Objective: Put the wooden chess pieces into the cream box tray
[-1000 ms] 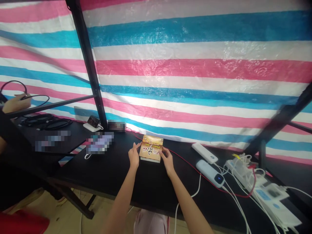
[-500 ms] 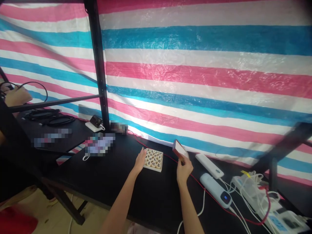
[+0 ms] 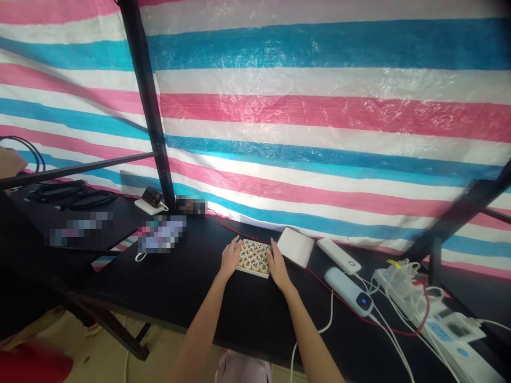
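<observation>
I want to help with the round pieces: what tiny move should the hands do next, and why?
Maybe the right hand could pick up one of the round pieces at the front, while the left hand steadies the open box. The lid lies to the right, and both hands are at the box's sides.

The round pieces [image 3: 250, 257] look smooth. The striped sheet [image 3: 319, 114] is glossy woven plastic, the black tabletop [image 3: 255, 303] matt and smooth.
</observation>
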{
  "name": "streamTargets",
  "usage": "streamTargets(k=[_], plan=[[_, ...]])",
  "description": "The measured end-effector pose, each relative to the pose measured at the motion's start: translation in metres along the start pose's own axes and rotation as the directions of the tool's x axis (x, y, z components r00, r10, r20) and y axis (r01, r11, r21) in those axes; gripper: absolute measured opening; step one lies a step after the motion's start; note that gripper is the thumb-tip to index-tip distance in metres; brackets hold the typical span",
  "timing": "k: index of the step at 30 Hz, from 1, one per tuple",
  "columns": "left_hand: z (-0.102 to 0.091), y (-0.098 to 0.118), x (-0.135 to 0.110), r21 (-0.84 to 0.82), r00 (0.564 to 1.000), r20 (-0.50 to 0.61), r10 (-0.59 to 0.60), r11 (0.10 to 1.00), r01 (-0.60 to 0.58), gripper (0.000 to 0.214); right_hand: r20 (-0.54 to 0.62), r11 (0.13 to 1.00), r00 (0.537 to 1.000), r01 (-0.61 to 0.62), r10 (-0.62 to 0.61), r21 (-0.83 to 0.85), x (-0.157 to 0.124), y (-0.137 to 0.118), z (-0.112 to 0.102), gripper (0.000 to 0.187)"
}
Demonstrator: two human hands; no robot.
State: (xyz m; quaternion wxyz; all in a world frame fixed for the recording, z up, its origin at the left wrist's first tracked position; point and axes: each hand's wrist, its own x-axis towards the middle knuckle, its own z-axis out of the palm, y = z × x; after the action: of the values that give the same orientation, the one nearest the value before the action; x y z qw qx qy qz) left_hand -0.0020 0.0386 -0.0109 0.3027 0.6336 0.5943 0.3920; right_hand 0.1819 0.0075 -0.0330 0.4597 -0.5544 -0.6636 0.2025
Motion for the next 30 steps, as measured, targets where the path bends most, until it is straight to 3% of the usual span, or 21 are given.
streamTargets(k=[6, 10, 14, 18, 20, 23, 26, 30], plan=[[-0.001, 0.002, -0.003, 0.050, 0.997, -0.009, 0.074, 0.996, -0.074, 0.045, -0.025, 1.000, 1.000, -0.004, 0.004, -0.008, 0.002, 0.003, -0.003, 0.055], [0.002, 0.001, -0.003, 0.175, 0.993, 0.030, 0.110, 0.978, -0.114, 0.042, -0.190, 0.990, 0.981, -0.061, 0.035, -0.130, 0.008, 0.019, -0.023, 0.056], [0.004, -0.001, -0.003, 0.189, 0.986, 0.099, 0.134, 0.970, -0.151, 0.040, -0.326, 0.948, 0.945, -0.127, 0.027, -0.290, 0.009, 0.026, -0.042, 0.056], [0.003, -0.002, -0.003, 0.174, 0.989, 0.087, 0.122, 0.975, -0.136, 0.041, -0.197, 0.959, 0.965, 0.118, -0.172, -0.259, 0.005, 0.005, -0.039, 0.043], [0.003, -0.002, -0.002, 0.162, 0.991, 0.057, 0.119, 0.979, -0.127, 0.041, -0.155, 0.969, 0.967, 0.174, -0.202, -0.177, 0.003, -0.004, -0.034, 0.039], [0.003, -0.002, -0.003, 0.119, 0.991, 0.013, 0.136, 0.984, -0.136, 0.040, -0.147, 0.998, 0.988, 0.049, -0.055, -0.042, 0.003, -0.006, -0.028, 0.040], [0.001, -0.003, -0.003, -0.015, 0.990, -0.033, 0.139, 0.990, -0.139, 0.040, -0.034, 0.991, 0.993, -0.111, 0.113, 0.073, 0.004, 0.001, -0.025, 0.043], [-0.003, -0.005, -0.002, -0.144, 0.989, -0.118, 0.095, 0.983, -0.111, 0.038, 0.080, 0.965, 0.985, -0.169, 0.156, 0.200, 0.004, 0.006, -0.027, 0.041]])
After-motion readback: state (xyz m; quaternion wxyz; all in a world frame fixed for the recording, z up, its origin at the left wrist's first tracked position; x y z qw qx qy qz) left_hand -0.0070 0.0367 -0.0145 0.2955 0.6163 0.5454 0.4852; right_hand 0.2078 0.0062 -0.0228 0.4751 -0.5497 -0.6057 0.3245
